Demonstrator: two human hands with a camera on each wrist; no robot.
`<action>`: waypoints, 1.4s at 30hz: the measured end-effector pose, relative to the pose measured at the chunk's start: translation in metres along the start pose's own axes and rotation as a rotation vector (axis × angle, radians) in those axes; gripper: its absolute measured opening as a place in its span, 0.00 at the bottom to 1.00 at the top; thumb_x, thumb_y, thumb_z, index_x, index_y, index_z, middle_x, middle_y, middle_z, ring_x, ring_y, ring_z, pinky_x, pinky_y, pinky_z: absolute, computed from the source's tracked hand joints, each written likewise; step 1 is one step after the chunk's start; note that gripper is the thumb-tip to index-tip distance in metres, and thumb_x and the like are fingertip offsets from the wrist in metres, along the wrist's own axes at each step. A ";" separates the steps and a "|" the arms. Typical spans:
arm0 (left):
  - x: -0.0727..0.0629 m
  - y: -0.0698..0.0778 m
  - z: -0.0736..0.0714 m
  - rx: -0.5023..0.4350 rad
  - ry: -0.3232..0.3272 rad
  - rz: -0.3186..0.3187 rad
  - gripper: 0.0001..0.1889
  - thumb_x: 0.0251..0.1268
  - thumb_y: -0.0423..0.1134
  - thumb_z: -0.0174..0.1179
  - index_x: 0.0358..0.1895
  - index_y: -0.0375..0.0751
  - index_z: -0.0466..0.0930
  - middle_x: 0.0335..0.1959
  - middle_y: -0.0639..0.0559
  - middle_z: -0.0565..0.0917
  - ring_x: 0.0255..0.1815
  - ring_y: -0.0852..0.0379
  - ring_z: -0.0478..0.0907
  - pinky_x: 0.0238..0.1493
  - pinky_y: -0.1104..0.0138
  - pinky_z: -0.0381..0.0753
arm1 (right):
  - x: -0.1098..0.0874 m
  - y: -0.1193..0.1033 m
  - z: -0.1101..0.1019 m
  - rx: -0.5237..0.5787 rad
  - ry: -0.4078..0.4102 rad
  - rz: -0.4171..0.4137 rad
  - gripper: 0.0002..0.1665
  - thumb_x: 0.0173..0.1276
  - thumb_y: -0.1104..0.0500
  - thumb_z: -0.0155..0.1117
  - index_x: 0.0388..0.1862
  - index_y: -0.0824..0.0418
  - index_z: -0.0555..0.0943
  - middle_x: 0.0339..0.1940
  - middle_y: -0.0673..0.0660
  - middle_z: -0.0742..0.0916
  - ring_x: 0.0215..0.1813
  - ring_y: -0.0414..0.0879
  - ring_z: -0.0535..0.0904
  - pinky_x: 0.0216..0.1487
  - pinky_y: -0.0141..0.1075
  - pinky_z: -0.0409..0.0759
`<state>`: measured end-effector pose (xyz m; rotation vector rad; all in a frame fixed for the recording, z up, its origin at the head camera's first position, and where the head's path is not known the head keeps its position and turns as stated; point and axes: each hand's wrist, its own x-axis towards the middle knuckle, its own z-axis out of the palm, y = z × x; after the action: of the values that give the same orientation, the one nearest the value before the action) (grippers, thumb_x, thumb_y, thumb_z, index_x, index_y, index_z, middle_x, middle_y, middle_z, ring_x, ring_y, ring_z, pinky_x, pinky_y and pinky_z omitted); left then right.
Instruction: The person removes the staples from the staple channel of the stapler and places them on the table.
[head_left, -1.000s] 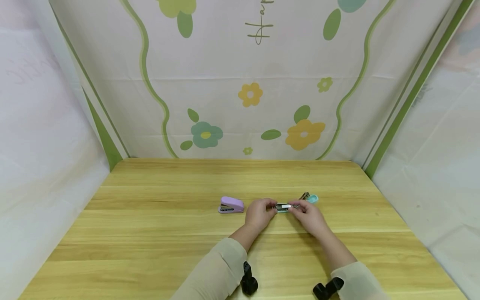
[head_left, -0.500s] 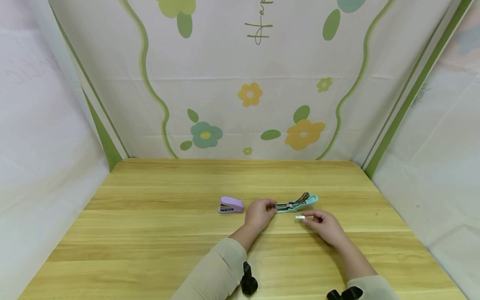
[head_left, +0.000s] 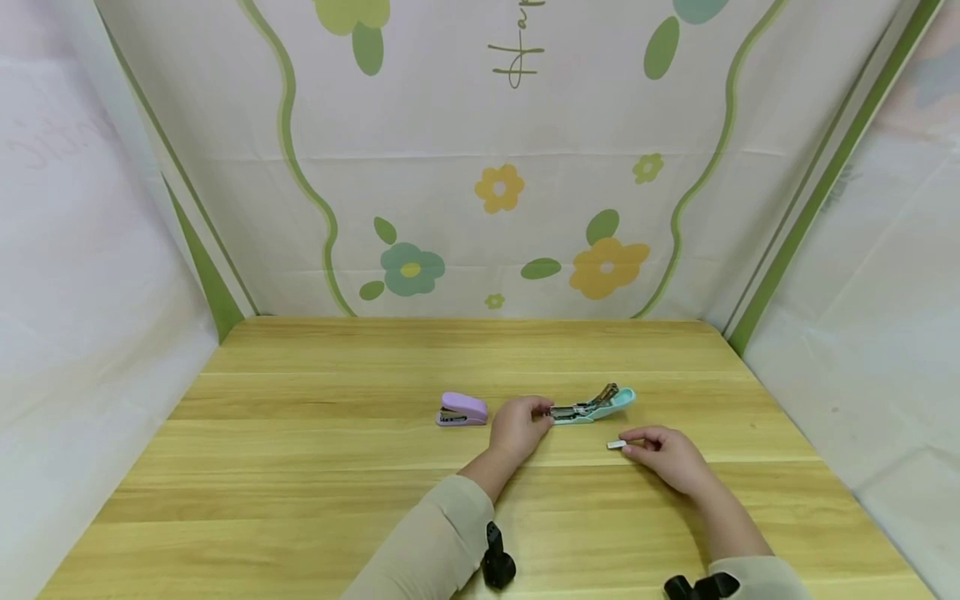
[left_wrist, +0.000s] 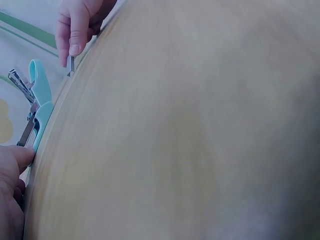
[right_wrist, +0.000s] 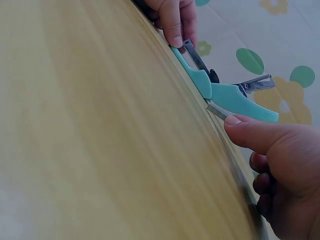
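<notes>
A teal stapler (head_left: 574,416) lies opened out on the table, its cover swung back to the right and its metal magazine (right_wrist: 197,57) showing. My left hand (head_left: 519,429) pinches the stapler's left end between thumb and fingers. To the right and nearer me, my right hand (head_left: 671,458) holds a short silver strip of staples (head_left: 616,445) by one end, just above the table and apart from the stapler. The right wrist view shows the strip (right_wrist: 218,112) between thumb and fingertip. A purple stapler (head_left: 462,409) stands left of my left hand, untouched.
The wooden table (head_left: 300,500) reaches back to a white cloth (head_left: 450,108) printed with flowers. More cloth hangs at both sides. Black wrist cameras (head_left: 497,560) sit on both sleeves.
My right hand has drawn back from the teal stapler, moving right and toward me with the staple strip. My left hand has stayed at the stapler's end.
</notes>
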<state>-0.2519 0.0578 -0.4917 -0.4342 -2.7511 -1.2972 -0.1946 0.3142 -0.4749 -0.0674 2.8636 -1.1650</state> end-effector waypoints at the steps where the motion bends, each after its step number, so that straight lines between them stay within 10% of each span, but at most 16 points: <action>1: 0.000 0.000 0.000 -0.001 0.000 -0.001 0.12 0.63 0.39 0.66 0.49 0.49 0.86 0.45 0.57 0.88 0.47 0.59 0.83 0.51 0.66 0.82 | 0.000 0.000 0.000 -0.009 -0.008 0.000 0.17 0.65 0.53 0.69 0.49 0.60 0.86 0.24 0.51 0.75 0.27 0.39 0.67 0.29 0.31 0.67; 42: -0.001 0.001 0.001 0.028 -0.004 0.024 0.13 0.63 0.41 0.66 0.51 0.49 0.86 0.48 0.57 0.88 0.51 0.57 0.83 0.55 0.64 0.81 | -0.001 0.002 -0.003 0.068 -0.007 0.044 0.24 0.66 0.50 0.68 0.55 0.63 0.82 0.28 0.52 0.76 0.30 0.39 0.68 0.30 0.30 0.69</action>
<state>-0.2509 0.0587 -0.4918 -0.4667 -2.7556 -1.2520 -0.1941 0.3179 -0.4744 -0.0059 2.8014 -1.2505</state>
